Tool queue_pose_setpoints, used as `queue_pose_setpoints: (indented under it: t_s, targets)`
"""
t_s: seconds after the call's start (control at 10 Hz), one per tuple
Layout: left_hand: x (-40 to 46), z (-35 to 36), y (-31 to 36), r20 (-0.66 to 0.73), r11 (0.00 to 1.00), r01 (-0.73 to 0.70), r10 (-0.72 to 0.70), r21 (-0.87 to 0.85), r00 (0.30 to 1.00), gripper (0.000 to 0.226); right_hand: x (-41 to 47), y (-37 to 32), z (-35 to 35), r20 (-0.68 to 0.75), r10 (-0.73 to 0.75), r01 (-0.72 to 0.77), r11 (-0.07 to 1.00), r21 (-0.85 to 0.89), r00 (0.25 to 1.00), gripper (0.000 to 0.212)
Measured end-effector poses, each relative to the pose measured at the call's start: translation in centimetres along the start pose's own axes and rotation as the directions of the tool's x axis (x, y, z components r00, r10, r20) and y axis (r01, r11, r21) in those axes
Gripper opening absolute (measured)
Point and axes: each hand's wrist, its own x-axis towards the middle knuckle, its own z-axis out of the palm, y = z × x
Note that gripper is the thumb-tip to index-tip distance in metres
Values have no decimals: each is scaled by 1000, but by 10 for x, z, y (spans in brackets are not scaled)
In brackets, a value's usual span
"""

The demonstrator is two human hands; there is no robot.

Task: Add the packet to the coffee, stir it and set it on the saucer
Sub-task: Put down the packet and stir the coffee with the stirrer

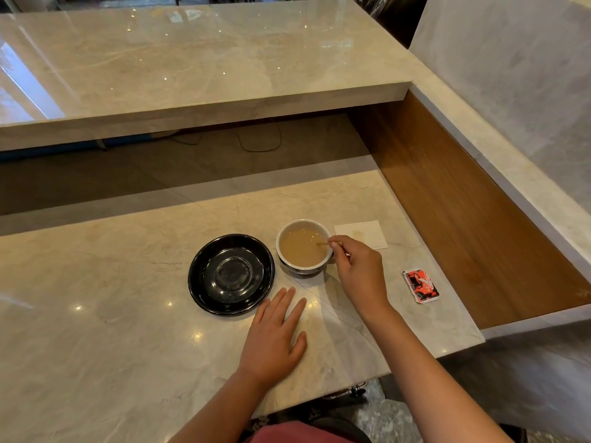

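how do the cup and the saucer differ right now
The cup is white and deep; the saucer is black, shallow and wider. The cup holds pale milky coffee, while the saucer holds nothing. The right hand has a thin stirrer dipped in the cup; no hand touches the saucer, and the left hand lies flat on the counter near it. Both are round, glossy, and stand side by side on the counter.

bright, even indoor light, pinpoint glare on the glossy counter [128, 314] (wide-angle bend at edges)
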Motion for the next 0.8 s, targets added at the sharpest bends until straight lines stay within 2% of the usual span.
queue_pose_setpoints:
  t_s: [0.1, 0.2, 0.4, 0.5, 0.7, 0.8]
  targets:
    - [0, 0, 0, 0, 1000, -3, 3, 7, 1000, 56, -1, -2, -7, 35, -21, 23, 997, -67, 999, 18]
    - [0, 0, 0, -2, 1000, 1, -1, 7, 1000, 57, -2, -4, -9, 50, 7, -4, 998, -58, 999, 18]
    - [0, -1, 1, -4, 1000, 4, -4, 3, 1000, 57, 1, -6, -5, 112, 197, -213, 964, 156, 974, 17]
    - [0, -2, 1, -9, 1000, 0, 0, -6, 1000, 57, 5, -7, 2, 145, 331, -361, 866, 345, 932, 17]
    - [0, -1, 1, -14, 1000, 2, -3, -1, 1000, 56, 14, -10, 16, 127, 420, -417, 728, 544, 899, 16]
    - [0, -1, 1, -14, 1000, 1, -1, 5, 1000, 56, 17, -6, 18, 84, 427, -397, 727, 561, 900, 16]
